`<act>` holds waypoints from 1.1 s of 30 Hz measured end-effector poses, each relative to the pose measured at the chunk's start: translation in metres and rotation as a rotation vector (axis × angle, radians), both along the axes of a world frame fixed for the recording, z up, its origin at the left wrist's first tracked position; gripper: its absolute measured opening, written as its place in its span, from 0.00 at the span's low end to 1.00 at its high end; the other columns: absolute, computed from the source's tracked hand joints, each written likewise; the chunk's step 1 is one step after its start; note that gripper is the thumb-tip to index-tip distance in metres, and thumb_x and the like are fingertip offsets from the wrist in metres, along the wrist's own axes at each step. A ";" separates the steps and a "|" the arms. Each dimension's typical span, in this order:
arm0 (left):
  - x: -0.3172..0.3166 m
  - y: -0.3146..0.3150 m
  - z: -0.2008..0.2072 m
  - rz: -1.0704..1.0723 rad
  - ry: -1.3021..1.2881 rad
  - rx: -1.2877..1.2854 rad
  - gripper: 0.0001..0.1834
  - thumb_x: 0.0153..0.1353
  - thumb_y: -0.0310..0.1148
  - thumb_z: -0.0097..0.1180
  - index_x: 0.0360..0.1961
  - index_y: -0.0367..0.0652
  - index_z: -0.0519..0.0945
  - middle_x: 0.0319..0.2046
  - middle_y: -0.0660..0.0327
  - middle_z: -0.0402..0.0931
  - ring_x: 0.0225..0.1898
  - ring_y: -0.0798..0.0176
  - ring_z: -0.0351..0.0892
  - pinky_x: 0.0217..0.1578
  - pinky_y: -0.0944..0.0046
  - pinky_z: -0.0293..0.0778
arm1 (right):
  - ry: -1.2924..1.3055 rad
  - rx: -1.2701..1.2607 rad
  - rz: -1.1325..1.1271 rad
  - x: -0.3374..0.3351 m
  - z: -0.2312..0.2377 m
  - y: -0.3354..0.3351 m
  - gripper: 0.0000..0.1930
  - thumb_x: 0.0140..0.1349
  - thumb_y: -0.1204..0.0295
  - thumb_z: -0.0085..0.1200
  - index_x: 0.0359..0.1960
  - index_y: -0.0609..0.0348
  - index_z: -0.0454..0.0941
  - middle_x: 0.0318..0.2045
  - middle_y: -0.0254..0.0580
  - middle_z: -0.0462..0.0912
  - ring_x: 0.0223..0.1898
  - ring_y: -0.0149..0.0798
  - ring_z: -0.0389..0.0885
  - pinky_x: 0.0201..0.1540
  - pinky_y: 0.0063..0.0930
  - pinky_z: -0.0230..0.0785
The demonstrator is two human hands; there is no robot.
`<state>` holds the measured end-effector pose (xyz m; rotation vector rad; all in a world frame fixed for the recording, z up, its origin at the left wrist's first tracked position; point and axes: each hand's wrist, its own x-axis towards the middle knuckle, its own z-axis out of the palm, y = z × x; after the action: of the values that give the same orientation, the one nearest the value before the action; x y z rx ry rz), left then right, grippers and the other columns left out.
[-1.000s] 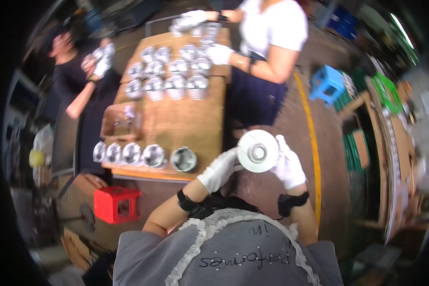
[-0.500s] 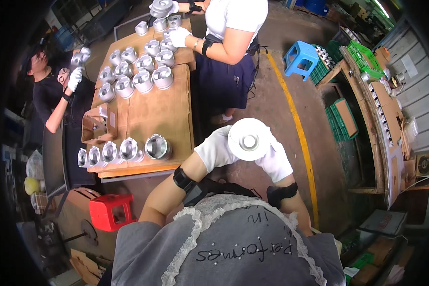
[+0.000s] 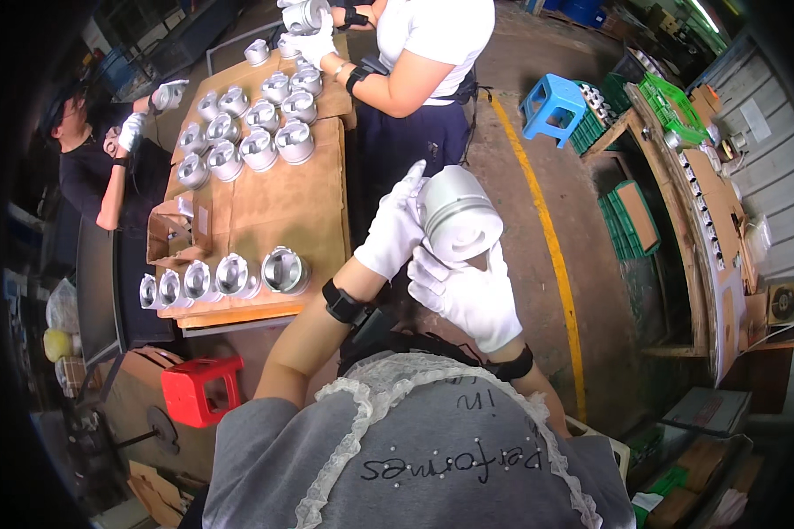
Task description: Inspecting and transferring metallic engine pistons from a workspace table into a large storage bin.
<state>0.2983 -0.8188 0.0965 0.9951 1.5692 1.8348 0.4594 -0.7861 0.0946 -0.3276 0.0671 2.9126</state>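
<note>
A silvery metal piston is held in front of me, tilted so that its ringed side and its round crown both show. My left hand, in a white glove, grips it at its left side, one finger stretched up along the edge. From below, my right hand, gloved as well, is closed round the lower part of the piston. At the near edge of the cardboard-covered table, a row of several pistons lies with hollow ends showing; the nearest piston is at its right end.
More pistons stand farther up the table, near an open carton. A co-worker in white handles a piston at the far right corner; another in black is at the left. Stools stand around: red, blue.
The piston has been tipped from crown up to lying on a slant and raised slightly. My left hand moved up its side; my right hand shifted left beneath it.
</note>
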 end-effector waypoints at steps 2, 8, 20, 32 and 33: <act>-0.009 -0.001 -0.005 -0.022 0.267 0.076 0.29 0.65 0.23 0.46 0.67 0.39 0.59 0.47 0.51 0.79 0.42 0.55 0.81 0.45 0.63 0.76 | 0.125 -0.117 -0.024 -0.006 0.004 -0.001 0.45 0.64 0.38 0.37 0.66 0.70 0.53 0.59 0.64 0.66 0.58 0.63 0.69 0.63 0.58 0.60; 0.004 -0.007 0.006 -0.158 -0.361 -0.026 0.17 0.70 0.34 0.44 0.55 0.37 0.72 0.52 0.53 0.76 0.51 0.64 0.73 0.55 0.64 0.67 | 0.313 -0.123 -0.042 -0.007 -0.006 0.010 0.38 0.64 0.43 0.42 0.66 0.59 0.57 0.58 0.60 0.67 0.55 0.61 0.71 0.60 0.61 0.63; 0.023 -0.037 -0.008 -0.401 -0.819 0.351 0.30 0.59 0.29 0.55 0.64 0.40 0.64 0.58 0.59 0.69 0.62 0.62 0.65 0.65 0.60 0.56 | -0.286 1.200 -0.681 -0.019 -0.021 0.017 0.41 0.54 0.70 0.66 0.67 0.63 0.53 0.58 0.52 0.68 0.58 0.48 0.71 0.59 0.41 0.68; 0.035 -0.043 -0.020 -0.343 -0.745 0.471 0.31 0.64 0.40 0.54 0.65 0.39 0.62 0.61 0.54 0.68 0.62 0.55 0.68 0.63 0.58 0.64 | -0.633 1.831 -0.894 -0.027 -0.024 -0.016 0.53 0.49 0.65 0.71 0.70 0.63 0.46 0.59 0.55 0.65 0.56 0.49 0.72 0.56 0.41 0.69; 0.037 -0.040 -0.015 -0.248 -0.618 0.374 0.41 0.56 0.38 0.63 0.68 0.42 0.57 0.64 0.56 0.63 0.64 0.58 0.65 0.62 0.58 0.66 | -0.371 1.212 -0.739 -0.025 -0.027 -0.014 0.42 0.64 0.63 0.56 0.71 0.60 0.42 0.61 0.50 0.65 0.56 0.45 0.73 0.58 0.38 0.70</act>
<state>0.3350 -0.8591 0.0815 0.6342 0.7248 2.0289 0.4349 -0.7997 0.0673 -0.4497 -1.2455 1.6921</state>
